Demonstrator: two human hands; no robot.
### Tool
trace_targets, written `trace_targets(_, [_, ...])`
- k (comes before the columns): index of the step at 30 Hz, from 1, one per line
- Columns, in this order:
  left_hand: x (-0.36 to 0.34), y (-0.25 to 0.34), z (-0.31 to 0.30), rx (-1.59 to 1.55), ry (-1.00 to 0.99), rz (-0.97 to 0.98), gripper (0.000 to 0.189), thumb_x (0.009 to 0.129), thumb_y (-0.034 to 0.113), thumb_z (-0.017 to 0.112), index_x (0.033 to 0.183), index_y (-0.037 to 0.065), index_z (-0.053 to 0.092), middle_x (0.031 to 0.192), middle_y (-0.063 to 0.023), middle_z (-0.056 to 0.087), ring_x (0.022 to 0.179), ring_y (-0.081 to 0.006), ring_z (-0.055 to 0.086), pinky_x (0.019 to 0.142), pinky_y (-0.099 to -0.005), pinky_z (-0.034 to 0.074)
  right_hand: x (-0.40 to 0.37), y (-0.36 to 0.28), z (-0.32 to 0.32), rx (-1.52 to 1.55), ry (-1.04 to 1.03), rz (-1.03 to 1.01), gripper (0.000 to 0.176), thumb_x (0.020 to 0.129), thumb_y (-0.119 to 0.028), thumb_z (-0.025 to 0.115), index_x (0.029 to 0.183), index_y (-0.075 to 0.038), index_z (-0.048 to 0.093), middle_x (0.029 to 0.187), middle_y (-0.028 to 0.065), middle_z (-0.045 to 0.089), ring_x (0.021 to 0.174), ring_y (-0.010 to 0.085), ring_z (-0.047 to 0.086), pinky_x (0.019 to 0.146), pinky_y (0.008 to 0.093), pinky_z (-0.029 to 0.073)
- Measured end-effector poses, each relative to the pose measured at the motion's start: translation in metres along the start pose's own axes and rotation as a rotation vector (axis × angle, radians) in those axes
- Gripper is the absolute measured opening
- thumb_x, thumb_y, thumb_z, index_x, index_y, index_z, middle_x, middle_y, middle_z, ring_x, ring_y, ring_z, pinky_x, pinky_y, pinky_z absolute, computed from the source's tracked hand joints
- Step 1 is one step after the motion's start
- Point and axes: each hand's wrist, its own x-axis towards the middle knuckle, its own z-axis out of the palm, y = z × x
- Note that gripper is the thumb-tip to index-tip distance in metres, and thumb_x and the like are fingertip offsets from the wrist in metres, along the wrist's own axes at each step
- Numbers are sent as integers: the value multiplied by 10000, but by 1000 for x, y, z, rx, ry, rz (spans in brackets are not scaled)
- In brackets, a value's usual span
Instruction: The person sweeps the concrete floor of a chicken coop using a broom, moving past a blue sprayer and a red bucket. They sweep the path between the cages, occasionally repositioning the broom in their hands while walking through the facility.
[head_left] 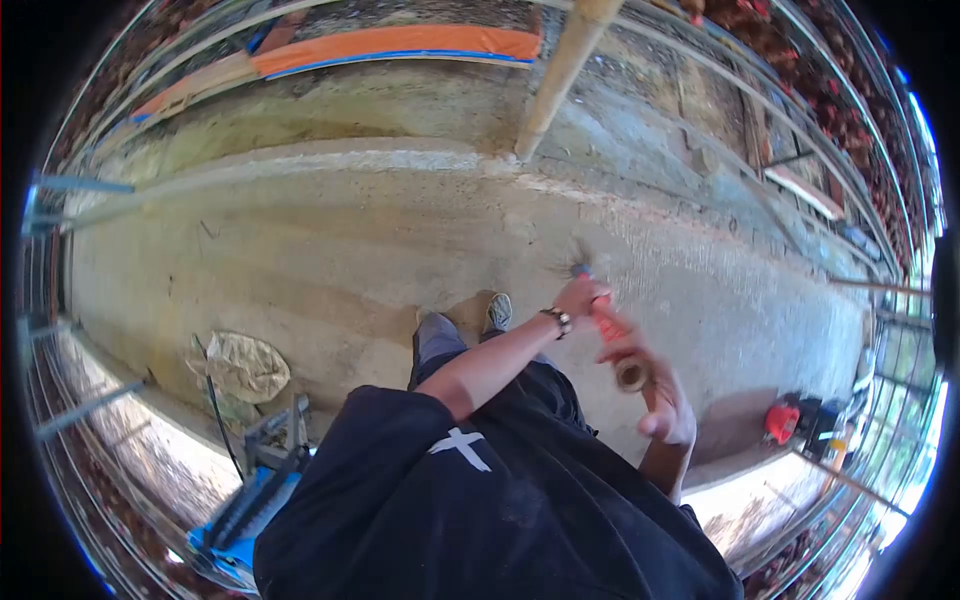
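A broom with a red handle (607, 322) runs between my hands, strongly foreshortened. Thin, blurred bristles (575, 258) show at its far end over the concrete, below a dark bluish collar. My left hand (580, 296), with a dark watch at the wrist, is closed around the handle nearer the bristles. Toward my body, my right hand (655, 385) is slightly blurred, its fingers curled around the upper handle and its thumb sticking out. A brown hollow ring (631, 374) shows by the right fingers and looks like the handle's end.
Concrete floor (400, 230) surrounds my feet. A bamboo post (565, 80) rises from the low ledge ahead. Wire cages with brown chickens (850, 110) line the sides. A crumpled sack (245, 366) and a blue-and-black object (255, 510) are left; a red item (782, 422) lies right.
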Motion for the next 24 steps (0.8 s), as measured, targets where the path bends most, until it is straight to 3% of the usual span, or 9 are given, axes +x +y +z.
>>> trace_targets(2, [29,12,10,-156,18,3,223,735,266,601,684,66,517,617,-55,505,595,-211,526,586,-320,425,5,-4,11,-134,246,36,235,682,-212,639,758,-18,531,957,126,576,1066,309,460,903,409,323])
trace_targets(4, [43,-25,42,-723,40,-198,175,711,214,584,655,75,494,646,-67,521,619,-212,533,578,-338,426,13,14,29,-246,400,115,191,638,-126,643,662,-24,483,928,128,581,1054,296,468,900,399,323])
trace_targets(7, [16,-45,0,-1042,63,-326,219,731,249,599,710,63,486,698,-73,521,648,-202,531,634,-330,462,48,59,76,-250,485,149,132,589,-11,588,579,-18,456,858,111,588,1020,281,486,875,369,346])
trace_targets(10, [-39,-69,-106,234,-273,-390,283,720,311,626,797,66,506,798,-85,549,721,-232,555,698,-337,477,82,99,124,5,384,163,96,559,4,551,572,-17,458,841,109,593,1001,258,490,852,343,362])
trace_targets(14, [-182,-178,-195,330,37,-580,293,644,376,662,771,126,575,798,-87,577,785,-286,569,677,-386,456,109,160,181,357,175,198,91,534,12,530,573,-20,454,856,121,598,1024,255,476,863,341,348])
trace_targets(16, [-209,-159,-256,416,107,-552,236,639,328,650,705,117,568,738,-78,579,762,-289,564,649,-397,448,124,176,207,596,194,259,101,518,25,525,568,-30,456,877,130,597,1038,269,470,881,353,339])
trace_targets(19, [-216,-147,-303,798,59,-581,195,635,276,640,649,104,550,699,-77,578,713,-285,559,606,-394,441,144,183,213,994,358,293,130,516,28,536,602,-45,472,878,147,583,1046,307,470,928,402,324])
trace_targets(21, [-196,-131,-307,614,30,-525,178,627,250,634,633,99,539,680,-83,572,674,-286,558,577,-390,438,147,182,189,1219,522,335,130,535,17,545,625,-45,473,838,144,574,1043,321,472,941,420,323])
trace_targets(24, [-131,-79,-281,459,6,-350,159,619,224,624,607,100,525,627,-88,552,598,-293,551,531,-389,429,147,124,137,862,626,83,88,607,-53,529,629,-67,445,742,90,529,861,256,502,939,453,325])
